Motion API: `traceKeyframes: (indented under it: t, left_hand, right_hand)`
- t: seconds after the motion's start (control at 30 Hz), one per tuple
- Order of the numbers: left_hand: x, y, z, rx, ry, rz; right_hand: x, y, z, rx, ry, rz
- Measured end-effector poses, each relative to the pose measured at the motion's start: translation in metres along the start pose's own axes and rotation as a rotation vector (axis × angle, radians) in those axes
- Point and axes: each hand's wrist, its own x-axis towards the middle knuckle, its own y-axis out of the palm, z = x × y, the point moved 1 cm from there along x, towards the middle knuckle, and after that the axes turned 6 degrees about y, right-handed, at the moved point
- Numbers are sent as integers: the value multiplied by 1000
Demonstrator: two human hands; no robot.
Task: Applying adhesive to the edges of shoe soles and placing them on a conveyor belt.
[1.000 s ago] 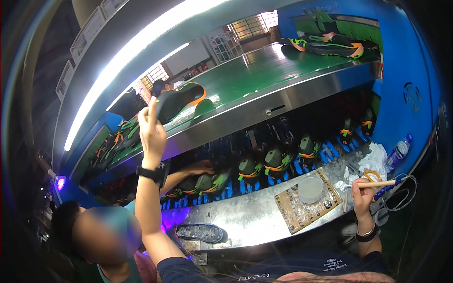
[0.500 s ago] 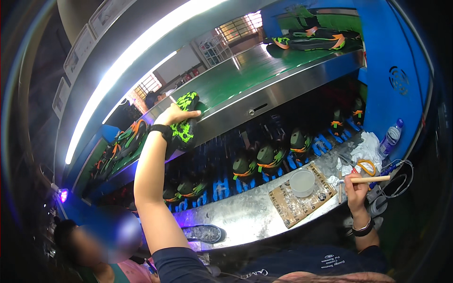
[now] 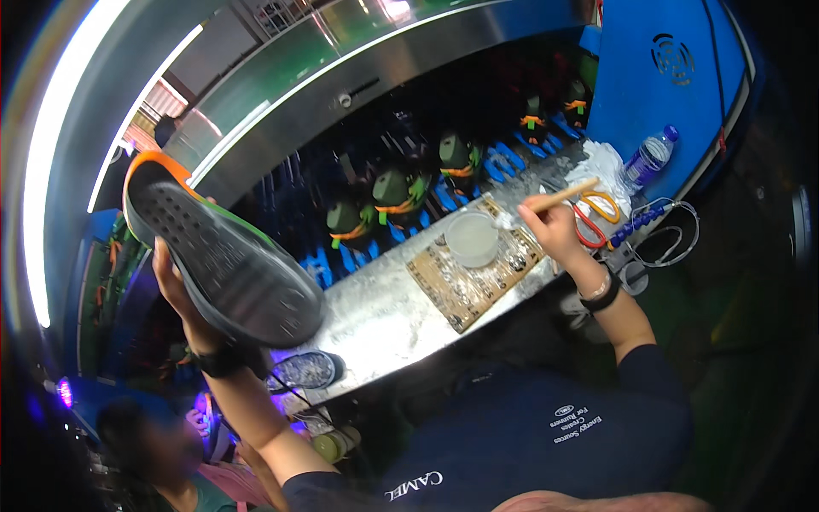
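My left hand (image 3: 175, 286) grips a shoe sole (image 3: 243, 264) by its side, raised at the left above the metal bench. The sole's black inner face is turned toward me, with small holes at the heel and an orange and green rim. In my right hand (image 3: 554, 229) is a brush (image 3: 563, 195) with a pale wooden handle, its white head near the rim of a round plastic tub (image 3: 472, 241). Pale contents fill part of the tub. It stands on a stained cardboard sheet (image 3: 456, 305).
Several dark shoe uppers (image 3: 397, 194) stand on blue holders behind the metal bench (image 3: 375, 324). At right are orange-handled scissors (image 3: 602, 205), crumpled white cloth or paper (image 3: 601, 166) and a bottle (image 3: 651, 158). Another sole (image 3: 305, 370) lies near the left end. A person (image 3: 158, 444) is at lower left.
My left hand has brought the sole from the green conveyor belt back toward me and turned its inner face into view. My right hand has brought the brush head close to the tub.
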Motion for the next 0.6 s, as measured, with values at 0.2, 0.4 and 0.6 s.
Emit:
traceKeyframes:
  t: [0.2,0.4,0.6]
  left_hand:
    - [-115,22,93,-794,-229,-360]
    - [-170,12,154,-934,-722,117]
    - [-194,11,158,-764,-755,-11]
  right_hand:
    - [16,27,-17,-226,38,91]
    - [17,38,-28,-248,-28,141]
    - [12,38,-21,-291,44,187]
